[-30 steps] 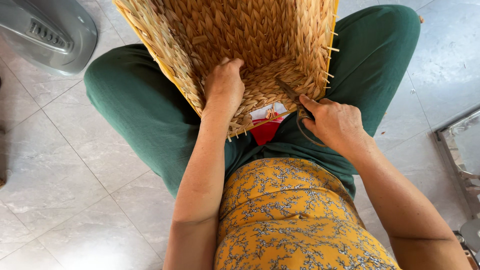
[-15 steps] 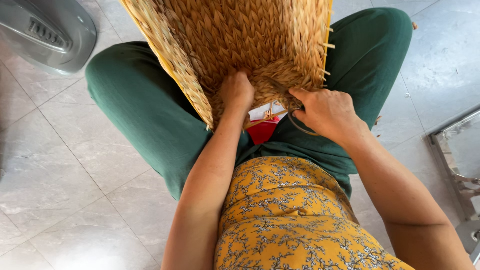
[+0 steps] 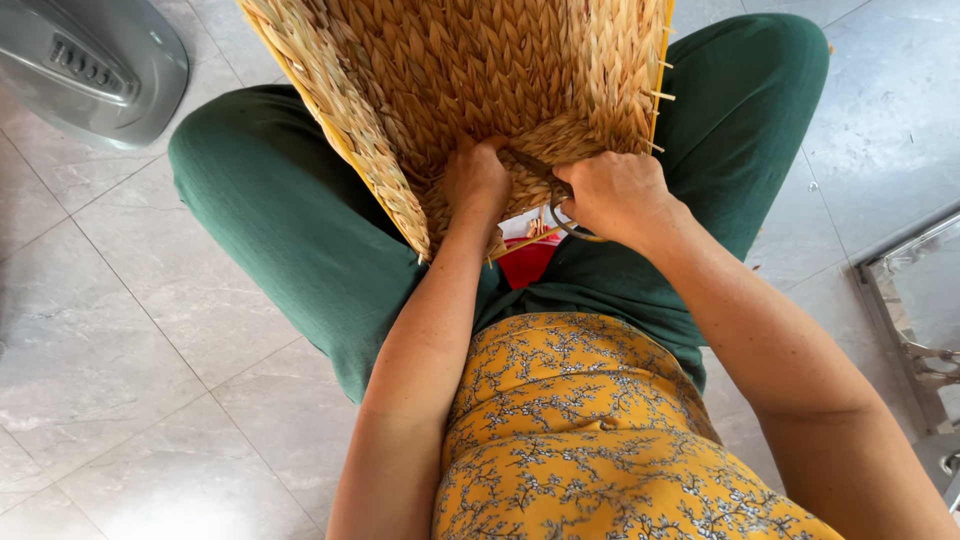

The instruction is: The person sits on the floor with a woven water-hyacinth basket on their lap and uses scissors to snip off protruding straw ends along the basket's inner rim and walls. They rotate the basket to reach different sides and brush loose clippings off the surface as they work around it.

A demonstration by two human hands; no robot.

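the left hand (image 3: 478, 180) presses curled fingers into the tan woven straw basket (image 3: 480, 90) resting on the lap, while the right hand (image 3: 615, 195) beside it grips a thin dark strand (image 3: 535, 165); the basket looks light, stiff yet bendable, best held at its rim.

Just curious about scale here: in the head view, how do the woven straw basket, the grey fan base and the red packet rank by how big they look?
1. Woven straw basket, largest, though cut off by the frame and near the camera.
2. Grey fan base, also partly cut off.
3. Red packet, smallest, mostly hidden under the basket and hands.
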